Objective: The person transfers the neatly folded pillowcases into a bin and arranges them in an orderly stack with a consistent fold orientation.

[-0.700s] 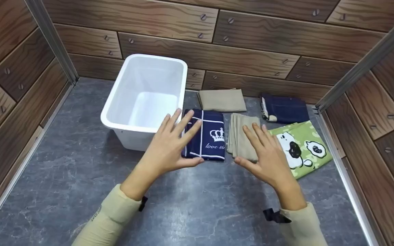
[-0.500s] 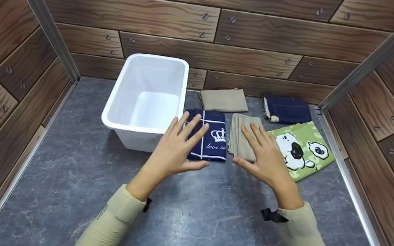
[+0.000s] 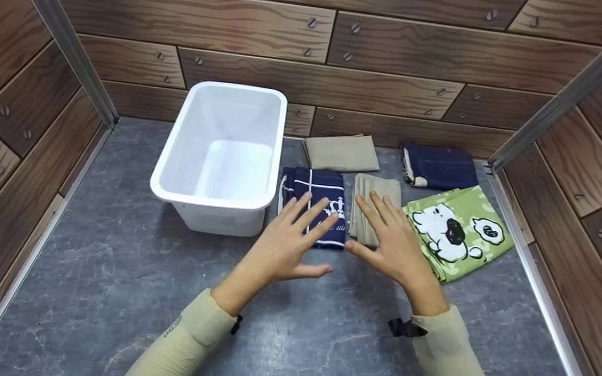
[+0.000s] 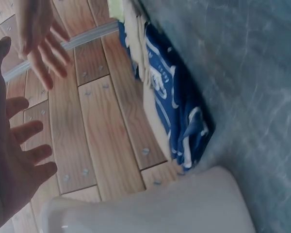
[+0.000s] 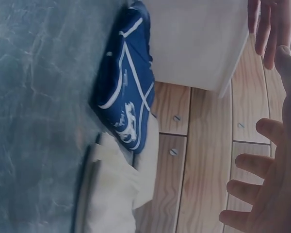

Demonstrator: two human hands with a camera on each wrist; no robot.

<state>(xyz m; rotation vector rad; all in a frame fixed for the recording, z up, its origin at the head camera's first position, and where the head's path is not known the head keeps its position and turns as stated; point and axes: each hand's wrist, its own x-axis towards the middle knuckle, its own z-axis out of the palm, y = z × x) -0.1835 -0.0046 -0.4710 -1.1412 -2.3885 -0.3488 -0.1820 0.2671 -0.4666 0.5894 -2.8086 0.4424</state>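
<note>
My left hand point(image 3: 285, 248) hovers with spread, straight fingers over the near part of a folded navy cloth point(image 3: 326, 180) with white lines and a crown print. Beside it my right hand point(image 3: 392, 243), fingers also spread, overlaps a folded beige cloth point(image 3: 386, 184) in the head view. Neither hand holds anything. In the left wrist view the navy cloth point(image 4: 160, 92) lies past the fingers point(image 4: 31, 131), low and apart from them. The right wrist view shows the navy cloth point(image 5: 131, 73) and the beige cloth point(image 5: 111, 189) well away from the right fingers point(image 5: 252, 165).
A white plastic bin point(image 3: 222, 216) stands left of the cloths, its bottom bare. Farther back lie another beige folded cloth point(image 3: 343, 153) and a dark navy one point(image 3: 443, 167). A green cloth point(image 3: 465, 230) with a dog print is at right. Wood-patterned walls point(image 3: 259, 31) enclose the grey surface.
My left hand has moved right and toward me, off the bin's edge. The right hand has shifted slightly left, uncovering more of the green cloth. The cloths and bin stay put.
</note>
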